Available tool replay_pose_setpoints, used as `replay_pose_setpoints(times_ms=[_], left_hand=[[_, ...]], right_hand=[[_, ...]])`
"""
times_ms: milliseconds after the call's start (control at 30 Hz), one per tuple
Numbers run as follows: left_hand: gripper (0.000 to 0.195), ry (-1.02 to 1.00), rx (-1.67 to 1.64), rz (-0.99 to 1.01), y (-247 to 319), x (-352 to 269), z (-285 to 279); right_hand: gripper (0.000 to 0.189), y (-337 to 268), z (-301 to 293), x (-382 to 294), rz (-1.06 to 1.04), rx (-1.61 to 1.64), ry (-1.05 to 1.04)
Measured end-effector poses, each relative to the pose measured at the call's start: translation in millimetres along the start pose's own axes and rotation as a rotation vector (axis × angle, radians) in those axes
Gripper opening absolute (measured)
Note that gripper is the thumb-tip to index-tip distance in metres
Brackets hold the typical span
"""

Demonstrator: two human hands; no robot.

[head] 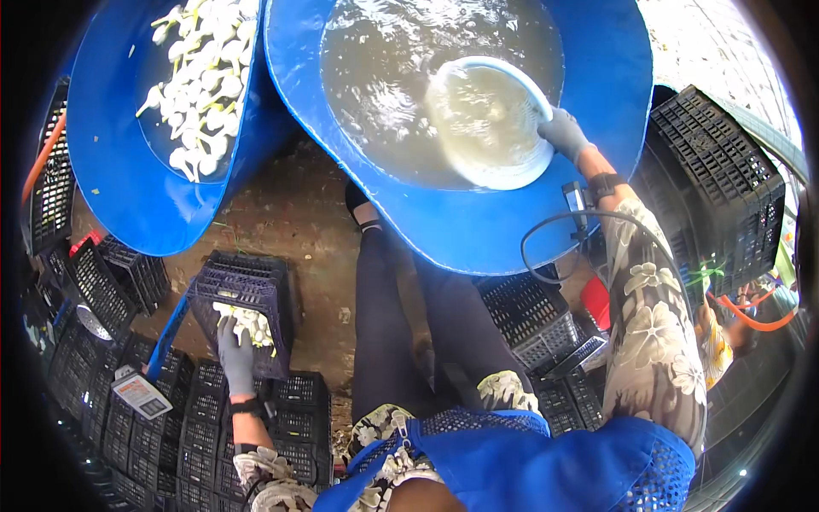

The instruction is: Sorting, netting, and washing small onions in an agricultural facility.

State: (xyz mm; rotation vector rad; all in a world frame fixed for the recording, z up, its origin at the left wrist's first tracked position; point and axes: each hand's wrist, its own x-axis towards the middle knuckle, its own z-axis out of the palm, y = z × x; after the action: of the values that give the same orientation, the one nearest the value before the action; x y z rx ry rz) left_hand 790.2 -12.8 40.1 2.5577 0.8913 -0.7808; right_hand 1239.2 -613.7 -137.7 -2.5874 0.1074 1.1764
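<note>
My right hand [566,136], in a grey glove, grips the rim of a round white basin [477,168]. The basin lies tilted and partly sunk in murky water [377,96] inside a large blue tub [422,221]. My left hand [237,352], gloved in grey too, reaches down to pale bulbs [259,326] in a dark plastic crate [240,281]; its fingers rest on or just over them, and whether it holds any cannot be told. Many white bulbs with stems [205,96] lie in a second blue tub [109,153] at the upper left.
Stacked black crates [716,179] stand at the right, more [524,313] near my legs and rows [205,435] at the lower left. A device with a blue post [142,392] stands by the left crate. Another person [713,339] is partly visible at the far right.
</note>
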Motion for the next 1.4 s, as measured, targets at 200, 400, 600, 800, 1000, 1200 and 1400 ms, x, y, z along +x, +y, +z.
replay_pose_setpoints(times_ms=[200, 400, 600, 800, 1000, 1200, 1400], left_hand=[[0.034, 0.099, -0.235, 0.333, 156.9, 46.4, -23.3], [0.038, 0.119, -0.368, 0.75, 328.9, 76.7, -61.5], [0.077, 0.025, 0.129, 1.005, 449.9, 122.3, -31.6], [0.048, -0.138, 0.316, 0.794, 497.1, 146.0, 5.8], [0.032, -0.386, 0.21, 0.707, 486.7, 143.9, 21.4], [0.039, -0.72, 0.385, 0.837, 487.8, 135.5, 4.2], [0.051, -0.903, 0.254, 0.903, 469.0, 123.8, 15.5]], right_hand=[[0.034, -12.2, 21.9, -48.3, 0.088, 0.743, -0.177], [0.032, -13.0, -0.8, -88.6, -0.019, 0.903, -0.169], [0.034, -43.2, -62.2, -152.5, -0.157, 1.036, -0.064], [0.036, -47.8, -67.5, -181.3, -0.149, 1.149, -0.047], [0.038, -42.1, -57.0, -185.0, -0.06, 1.149, -0.014], [0.037, -49.5, -75.9, -177.6, -0.043, 1.03, -0.083], [0.037, -50.4, -81.0, -176.2, 0.023, 0.952, -0.111]])
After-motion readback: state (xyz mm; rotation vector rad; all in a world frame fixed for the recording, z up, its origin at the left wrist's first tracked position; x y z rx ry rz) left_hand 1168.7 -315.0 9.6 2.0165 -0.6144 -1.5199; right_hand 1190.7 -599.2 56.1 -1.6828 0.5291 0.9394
